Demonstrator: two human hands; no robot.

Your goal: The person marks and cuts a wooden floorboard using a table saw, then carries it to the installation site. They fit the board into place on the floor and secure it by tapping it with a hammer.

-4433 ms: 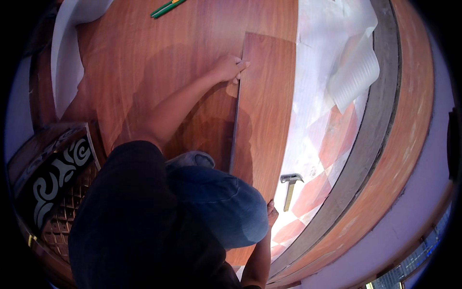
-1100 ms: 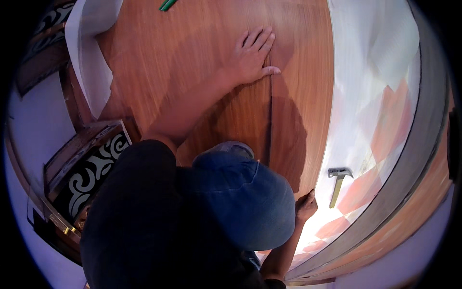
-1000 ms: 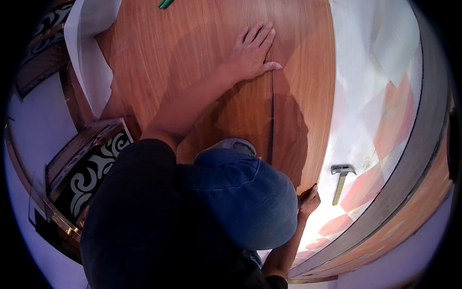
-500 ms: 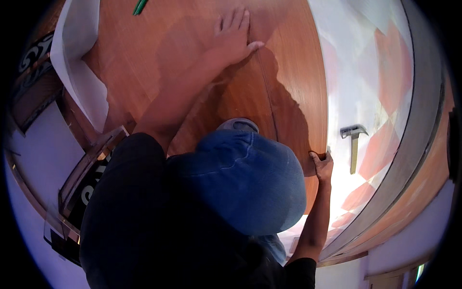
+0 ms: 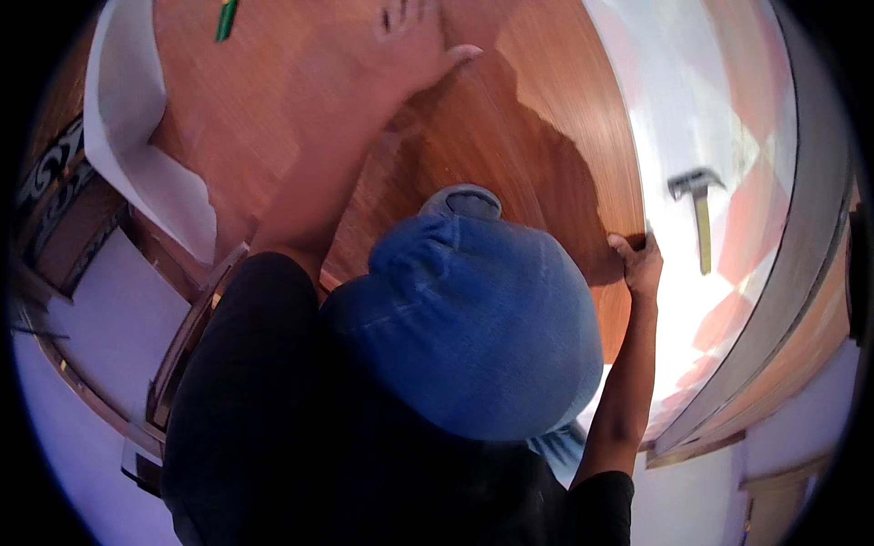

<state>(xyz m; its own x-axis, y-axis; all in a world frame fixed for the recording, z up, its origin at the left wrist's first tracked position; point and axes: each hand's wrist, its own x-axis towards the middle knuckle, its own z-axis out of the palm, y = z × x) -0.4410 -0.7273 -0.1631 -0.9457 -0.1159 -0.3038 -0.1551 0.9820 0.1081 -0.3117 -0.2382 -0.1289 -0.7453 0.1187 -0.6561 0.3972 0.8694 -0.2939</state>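
Note:
A large brown wood-grain sheet [image 5: 555, 64] lies beneath me. My left hand [image 5: 414, 50] rests palm down near its far part, fingers spread, the fingertips cut off by the upper edge of view. At the right edge of the sheet, my right hand [image 5: 642, 264] grips the rim, thumb on top; the other fingers are partly hidden. My knee in blue denim [image 5: 482, 337] is bent over the sheet, with a grey shoe tip [image 5: 462, 200] showing in front of it.
A hammer [image 5: 701, 218] lies on the white and pink patterned floor [image 5: 674, 109] right of the sheet. A green object [image 5: 226, 20] sits at the far left. A curled white sheet edge [image 5: 127, 82] rises at left, beside dark wooden furniture [image 5: 68, 218].
The whole view has shifted. My left hand has slid farther away over the sheet. The dark line beside it no longer shows clearly. My right hand keeps its hold on the edge.

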